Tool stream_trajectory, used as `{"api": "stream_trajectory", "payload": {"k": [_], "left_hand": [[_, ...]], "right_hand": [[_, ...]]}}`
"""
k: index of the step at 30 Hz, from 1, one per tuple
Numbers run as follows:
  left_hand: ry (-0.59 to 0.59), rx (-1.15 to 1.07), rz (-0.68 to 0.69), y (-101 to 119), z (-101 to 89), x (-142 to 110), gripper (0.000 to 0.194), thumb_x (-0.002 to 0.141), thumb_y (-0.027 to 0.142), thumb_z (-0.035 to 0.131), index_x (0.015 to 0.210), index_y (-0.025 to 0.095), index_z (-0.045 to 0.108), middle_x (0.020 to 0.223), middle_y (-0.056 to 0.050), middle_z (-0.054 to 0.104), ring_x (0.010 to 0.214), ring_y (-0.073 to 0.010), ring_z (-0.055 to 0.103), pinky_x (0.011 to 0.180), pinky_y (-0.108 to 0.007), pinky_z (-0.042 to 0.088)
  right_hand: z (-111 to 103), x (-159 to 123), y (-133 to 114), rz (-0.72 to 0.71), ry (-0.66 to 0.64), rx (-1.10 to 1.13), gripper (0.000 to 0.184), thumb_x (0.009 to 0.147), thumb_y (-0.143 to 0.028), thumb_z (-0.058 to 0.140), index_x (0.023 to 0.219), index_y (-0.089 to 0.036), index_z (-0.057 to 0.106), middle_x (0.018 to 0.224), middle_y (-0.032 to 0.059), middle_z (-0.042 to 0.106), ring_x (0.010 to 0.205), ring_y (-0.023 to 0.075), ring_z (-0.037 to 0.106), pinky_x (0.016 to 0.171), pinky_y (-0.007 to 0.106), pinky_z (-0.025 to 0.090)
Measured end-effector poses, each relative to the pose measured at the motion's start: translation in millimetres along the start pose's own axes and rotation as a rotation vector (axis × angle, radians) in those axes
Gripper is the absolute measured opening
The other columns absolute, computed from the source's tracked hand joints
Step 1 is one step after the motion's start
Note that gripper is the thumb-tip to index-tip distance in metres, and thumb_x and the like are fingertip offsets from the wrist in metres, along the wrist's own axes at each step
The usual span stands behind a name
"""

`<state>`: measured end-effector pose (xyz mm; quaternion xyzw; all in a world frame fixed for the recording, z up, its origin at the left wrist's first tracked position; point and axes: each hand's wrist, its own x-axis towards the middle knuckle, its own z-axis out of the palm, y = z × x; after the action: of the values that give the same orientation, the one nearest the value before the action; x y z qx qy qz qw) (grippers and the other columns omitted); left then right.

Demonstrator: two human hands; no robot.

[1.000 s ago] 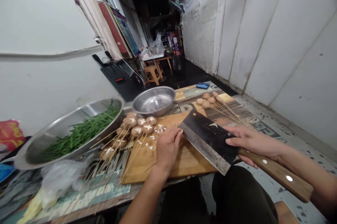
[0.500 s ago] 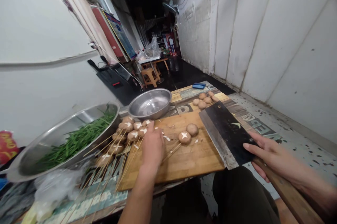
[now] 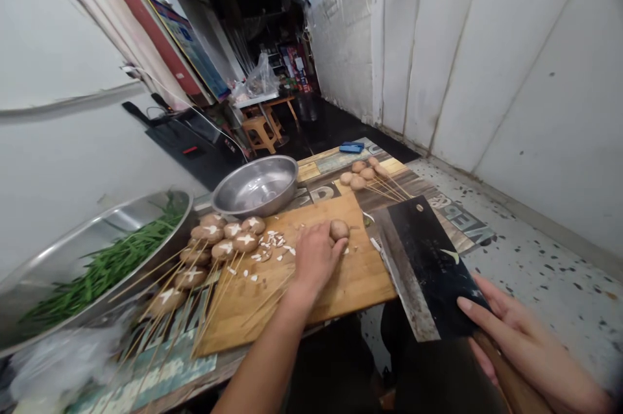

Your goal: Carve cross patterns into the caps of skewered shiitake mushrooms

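Observation:
My left hand (image 3: pixel 315 257) is over the wooden cutting board (image 3: pixel 357 278), its fingers curled and thumb against a brown mushroom (image 3: pixel 339 228). Whatever lies under the palm is hidden; thin skewers (image 3: pixel 267 300) stick out below the wrist. My right hand (image 3: pixel 518 323) grips a broad, dark cleaver (image 3: pixel 423 258) near its wooden handle, the blade held tilted by the board's right edge. Left of my left hand, skewered mushrooms with white crosses cut in their caps (image 3: pixel 246 243) are piled at the board's left edge. White mushroom trimmings (image 3: pixel 271 240) are scattered between.
A shallow metal bowl (image 3: pixel 256 187) stands behind the board, and a large metal basin (image 3: pixel 187 203) of cut greens (image 3: pixel 111 265) at left. Uncut skewered mushrooms (image 3: pixel 358 183) and a blue object (image 3: pixel 351 148) lie at the back right. A plastic bag (image 3: pixel 63 355) sits front left.
My left hand has moved right, from the mushroom pile to the mushrooms at the middle of the board. The cleaver stays in my right hand. The view has shifted slightly.

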<state>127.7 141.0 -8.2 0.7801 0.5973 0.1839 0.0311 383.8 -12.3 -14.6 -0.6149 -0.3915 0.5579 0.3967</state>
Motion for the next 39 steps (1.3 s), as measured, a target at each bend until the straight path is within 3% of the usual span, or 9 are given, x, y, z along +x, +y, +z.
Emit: {"api": "stream_trajectory", "payload": {"k": [4, 8, 13, 17, 23, 39], "left_hand": [[-0.062, -0.081, 0.127, -10, -22.2, -7, 0.029, 0.083, 0.029, 0.071, 0.11, 0.018, 0.066, 0.108, -0.011, 0.072, 0.101, -0.0285, 0.064, 0.093, -0.042, 0.046], [-0.177, -0.111, 0.314, -23, -34.1, -20, 0.03, 0.081, 0.026, 0.072, 0.11, 0.024, 0.067, 0.104, -0.005, 0.073, 0.099, -0.0247, 0.065, 0.102, -0.044, 0.041], [-0.045, -0.134, 0.283, -36, -15.9, -38, 0.051, 0.085, 0.033, 0.07, 0.133, 0.023, 0.054, 0.125, -0.01, 0.069, 0.116, -0.0276, 0.062, 0.116, -0.057, 0.023], [0.115, -0.146, 0.276, -36, -3.6, -47, 0.04, 0.089, 0.036, 0.067, 0.126, 0.022, 0.058, 0.127, -0.011, 0.068, 0.119, -0.0279, 0.062, 0.117, -0.058, 0.022], [0.153, -0.207, 0.297, -34, 0.6, -50, 0.029, 0.091, 0.033, 0.066, 0.117, 0.022, 0.063, 0.123, -0.01, 0.07, 0.117, -0.0262, 0.063, 0.115, -0.055, 0.023], [0.174, -0.208, 0.291, -32, 2.5, -50, 0.021, 0.092, 0.031, 0.065, 0.111, 0.022, 0.065, 0.118, -0.01, 0.072, 0.113, -0.027, 0.064, 0.112, -0.055, 0.028]], "right_hand": [[7, -5, -8, 0.013, -0.007, -0.018, 0.081, 0.091, -0.053, 0.056, 0.153, -0.013, 0.024, 0.038, -0.0082, 0.053, 0.034, 0.0165, 0.048, 0.043, 0.027, 0.04], [16, -12, -16, 0.029, -0.023, -0.102, 0.087, 0.091, -0.052, 0.054, 0.155, -0.008, 0.016, 0.038, -0.0091, 0.051, 0.038, 0.0193, 0.052, 0.046, 0.03, 0.042], [24, -14, -24, 0.023, -0.131, -0.288, 0.08, 0.096, -0.056, 0.044, 0.156, -0.01, 0.017, 0.04, -0.0088, 0.052, 0.041, 0.0192, 0.055, 0.053, 0.032, 0.044], [24, -10, -32, 0.019, -0.223, -0.367, 0.077, 0.094, -0.055, 0.046, 0.154, -0.013, 0.021, 0.04, -0.0104, 0.048, 0.039, 0.018, 0.051, 0.046, 0.028, 0.039], [19, -5, -39, 0.043, -0.259, -0.386, 0.077, 0.094, -0.054, 0.047, 0.155, -0.016, 0.02, 0.04, -0.0086, 0.053, 0.04, 0.018, 0.053, 0.047, 0.028, 0.044], [26, -5, -44, 0.051, -0.269, -0.411, 0.076, 0.097, -0.053, 0.042, 0.156, -0.015, 0.013, 0.041, -0.0095, 0.051, 0.037, 0.0149, 0.052, 0.041, 0.022, 0.04]]}}
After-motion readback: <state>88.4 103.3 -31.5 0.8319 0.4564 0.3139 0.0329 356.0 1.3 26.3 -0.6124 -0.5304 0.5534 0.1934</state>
